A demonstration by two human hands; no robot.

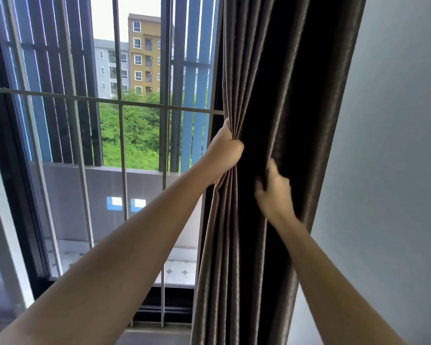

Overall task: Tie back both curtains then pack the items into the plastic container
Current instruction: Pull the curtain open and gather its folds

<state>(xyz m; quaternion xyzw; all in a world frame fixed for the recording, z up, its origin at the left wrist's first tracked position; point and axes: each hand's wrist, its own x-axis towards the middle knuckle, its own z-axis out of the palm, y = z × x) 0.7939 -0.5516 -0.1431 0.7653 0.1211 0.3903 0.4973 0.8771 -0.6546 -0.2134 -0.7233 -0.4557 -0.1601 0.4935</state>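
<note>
— So where have you got that curtain [271, 95]?

— Bunched against the right side of the window, beside the grey wall [396, 145]. My left hand [225, 148] is fisted tight round the window-side folds, and my right hand [274, 190] is pinching a pleat just below and to the right, fingers curled into the cloth.

— What could go wrong?

— I see no tie-back, cord or hook anywhere in view. If I let go with one hand to hunt for one, I'd guess the heavy folds slide out and fan back across the glass. The fabric looks slick and sheeny, so a loose fist might not hold the whole bundle. Tugging hard downward could also strain whatever hangs it up top, which I can't see.

— Anything behind it?

— Only the metal window bars [121, 135], close behind my left hand; knuckles could knock them.

— Any labels or writing?

— None readable, not on the curtain, nor on the buildings [143, 53] outside.
</note>
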